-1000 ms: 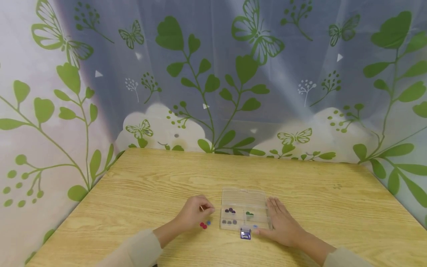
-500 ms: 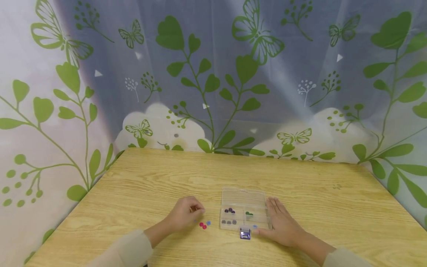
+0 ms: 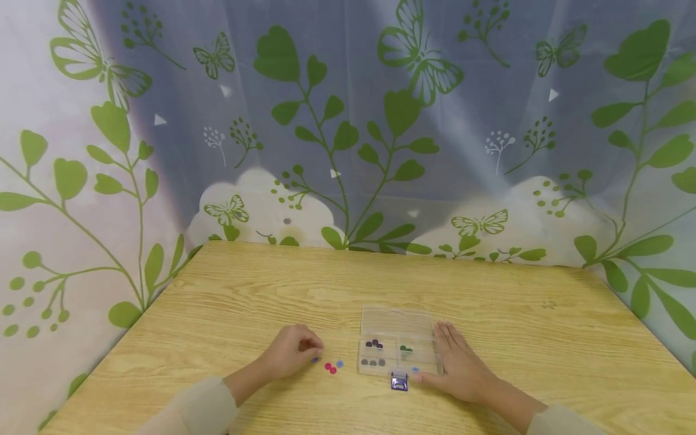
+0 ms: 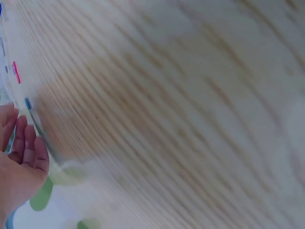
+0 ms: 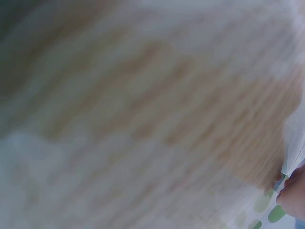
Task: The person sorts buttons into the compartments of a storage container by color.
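In the head view, my left hand [image 3: 290, 351] hovers low over the table with loosely bent fingers, its fingertips just beside a small blue disc [image 3: 315, 360]. Whether they touch it cannot be made out. The left wrist view shows those fingers [image 4: 29, 145] near the disc [image 4: 27, 103]. To the right lie red discs [image 3: 330, 368] and another blue disc [image 3: 339, 364]. A clear plastic box [image 3: 399, 323] stands with dark discs [image 3: 374, 344], green discs [image 3: 406, 349], grey discs [image 3: 373, 362] and one blue disc [image 3: 415, 369] in separate compartments. My right hand [image 3: 462, 368] rests with straight fingers along its right side, thumb at the front corner.
A shiny blue-purple square piece [image 3: 399, 381] sits at the box's front edge. The wood-grain table [image 3: 261, 284] reaches back to a curtain [image 3: 348, 121] printed with leaves and butterflies. A faint small mark or item [image 3: 550, 304] shows at the table's back right.
My left hand has moved left, away from the box and past the red discs, to the blue disc that came into sight beneath it. The right hand and box have stayed put.
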`<state>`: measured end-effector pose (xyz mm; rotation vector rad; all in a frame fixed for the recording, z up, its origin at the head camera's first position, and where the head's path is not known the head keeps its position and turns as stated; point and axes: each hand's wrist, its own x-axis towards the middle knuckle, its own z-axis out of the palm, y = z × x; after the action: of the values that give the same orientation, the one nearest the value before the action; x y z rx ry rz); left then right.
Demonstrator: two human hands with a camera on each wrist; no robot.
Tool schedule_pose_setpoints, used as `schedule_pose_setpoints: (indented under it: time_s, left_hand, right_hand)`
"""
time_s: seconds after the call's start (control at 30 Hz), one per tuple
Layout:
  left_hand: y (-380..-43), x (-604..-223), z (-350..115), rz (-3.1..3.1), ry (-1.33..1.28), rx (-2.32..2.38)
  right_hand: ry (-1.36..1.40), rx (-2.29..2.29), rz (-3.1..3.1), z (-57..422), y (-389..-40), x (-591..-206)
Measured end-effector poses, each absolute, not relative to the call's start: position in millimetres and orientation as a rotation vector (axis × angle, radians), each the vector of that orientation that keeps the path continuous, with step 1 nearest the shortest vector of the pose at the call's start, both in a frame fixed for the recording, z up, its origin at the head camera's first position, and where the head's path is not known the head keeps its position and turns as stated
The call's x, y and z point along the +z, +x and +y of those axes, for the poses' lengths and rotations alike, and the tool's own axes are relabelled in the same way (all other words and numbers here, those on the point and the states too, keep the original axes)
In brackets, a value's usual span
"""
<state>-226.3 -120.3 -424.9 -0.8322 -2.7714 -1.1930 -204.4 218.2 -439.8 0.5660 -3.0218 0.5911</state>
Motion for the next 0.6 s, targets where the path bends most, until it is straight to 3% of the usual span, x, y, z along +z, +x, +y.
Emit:
schedule_pose_setpoints:
  time_s: [0.6]
  left_hand:
    - [-227.8,-427.3,-130.6,-2.834,-0.891,-1.217]
  right_hand:
    - [0.567,0.603,-3.046,217.9,-203.8,-438.4]
